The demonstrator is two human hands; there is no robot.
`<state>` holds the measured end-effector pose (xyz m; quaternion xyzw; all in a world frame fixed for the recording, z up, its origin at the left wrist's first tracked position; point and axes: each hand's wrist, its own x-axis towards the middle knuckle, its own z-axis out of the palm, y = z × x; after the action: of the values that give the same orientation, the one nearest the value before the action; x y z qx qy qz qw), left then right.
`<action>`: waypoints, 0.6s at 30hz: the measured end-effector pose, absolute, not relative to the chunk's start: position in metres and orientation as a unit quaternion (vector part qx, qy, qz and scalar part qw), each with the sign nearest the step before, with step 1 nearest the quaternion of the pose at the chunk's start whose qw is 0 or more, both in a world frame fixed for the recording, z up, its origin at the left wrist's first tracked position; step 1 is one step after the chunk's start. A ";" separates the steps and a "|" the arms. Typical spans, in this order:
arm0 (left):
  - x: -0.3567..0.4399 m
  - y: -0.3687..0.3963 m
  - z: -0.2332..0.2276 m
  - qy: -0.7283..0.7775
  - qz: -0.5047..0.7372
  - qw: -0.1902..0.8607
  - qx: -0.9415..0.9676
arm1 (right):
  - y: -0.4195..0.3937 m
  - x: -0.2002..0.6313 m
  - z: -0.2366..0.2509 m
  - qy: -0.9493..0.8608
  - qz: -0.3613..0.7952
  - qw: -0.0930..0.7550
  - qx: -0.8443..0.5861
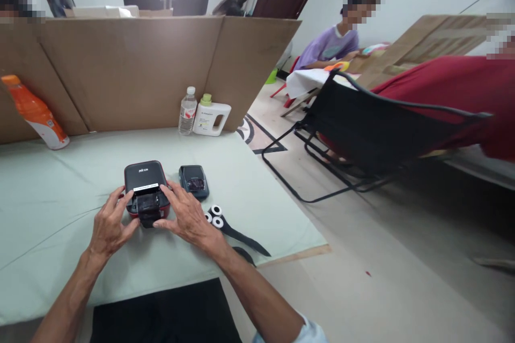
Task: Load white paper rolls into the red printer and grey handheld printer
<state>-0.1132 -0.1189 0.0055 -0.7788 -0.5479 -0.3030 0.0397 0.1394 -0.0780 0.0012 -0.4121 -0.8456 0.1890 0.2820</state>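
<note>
Both hands, left hand (pixel 109 226) and right hand (pixel 185 215), loosely grip the black printer (pixel 145 182) sides, paper rolls (pixel 214 216) just right.

Left of printer (pixel 145 187): bare worktop (pixel 48 198), open passage.
Right of printer: small black device (pixel 193 181) just beside; paper rolls (pixel 214 216) and black strap (pixel 241 236) near.
Behind: cardboard wall (pixel 132 69), water bottle (pixel 187 111), white jug (pixel 211 117), orange bottle (pixel 36 112).

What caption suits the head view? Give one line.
Both hands, left hand and right hand, grip a black-and-red label printer on the table.
</note>
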 end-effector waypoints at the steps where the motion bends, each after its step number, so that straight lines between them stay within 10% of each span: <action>1: -0.113 -0.119 0.006 -0.548 -0.304 0.037 -0.779 | -0.078 0.139 0.000 -0.845 0.190 0.285 -0.412; 18: -0.106 -0.120 0.006 -0.596 -0.255 0.024 -0.761 | -0.080 0.132 0.010 -0.851 0.175 0.247 -0.429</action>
<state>-0.1057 -0.1203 0.0056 -0.7609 -0.5960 -0.2554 0.0237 0.1316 -0.0802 0.0097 -0.4292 -0.8510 0.1746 0.2472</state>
